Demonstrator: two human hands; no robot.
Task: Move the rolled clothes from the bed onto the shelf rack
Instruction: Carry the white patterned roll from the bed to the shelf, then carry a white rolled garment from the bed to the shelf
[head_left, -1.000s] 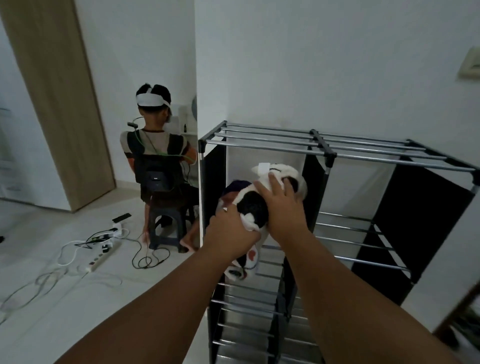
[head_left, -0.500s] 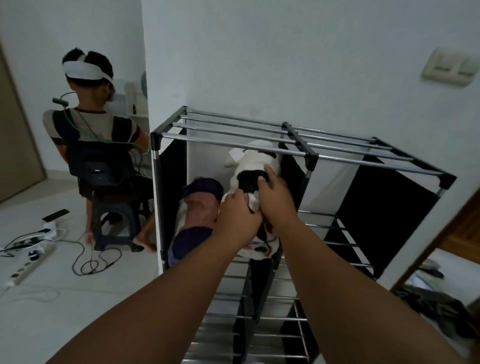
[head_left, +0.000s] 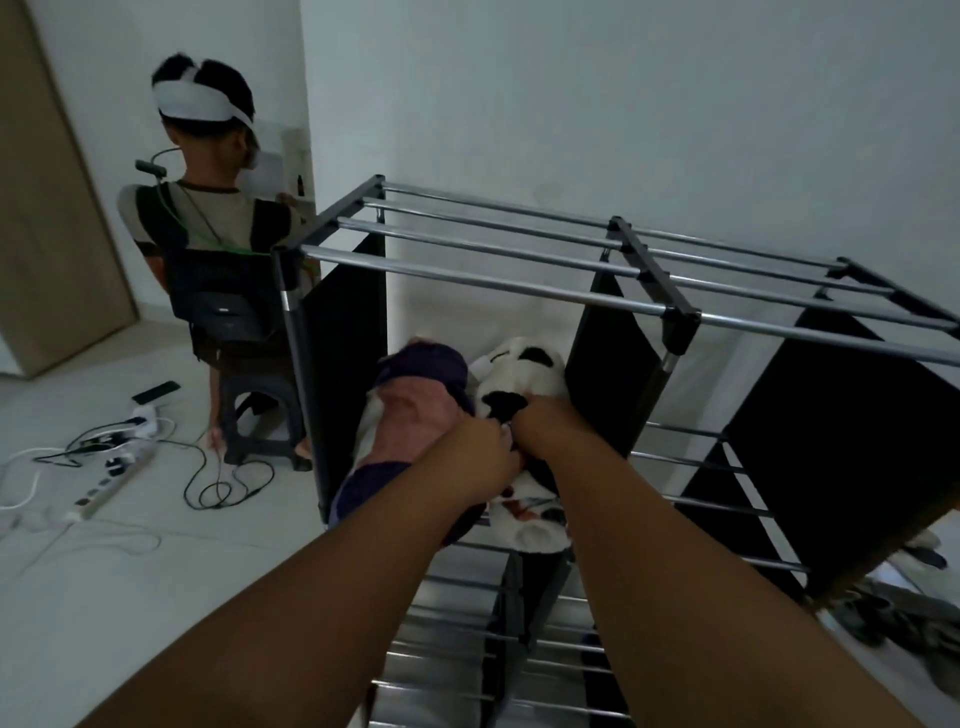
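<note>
A metal shelf rack (head_left: 519, 283) with silver bars and black fabric sides stands against the white wall. On its second tier, left bay, lies a purple and pink rolled garment (head_left: 410, 410). Beside it on the right rests a white roll with black patches (head_left: 519, 374). My left hand (head_left: 475, 457) and my right hand (head_left: 550, 434) both grip the near part of the white and black roll, reaching under the top bars. The roll's lower end (head_left: 530, 525) hangs at the tier's front edge.
A person wearing a headset sits on a dark stool (head_left: 257, 415) left of the rack, back to me. Cables and a power strip (head_left: 111, 483) lie on the tiled floor. A wooden door (head_left: 47, 208) is at far left. Dark items (head_left: 904, 618) lie on the floor at lower right.
Both hands have pushed the white and black roll down and deeper into the second tier, beside the purple and pink roll. My view has dropped closer to the rack.
</note>
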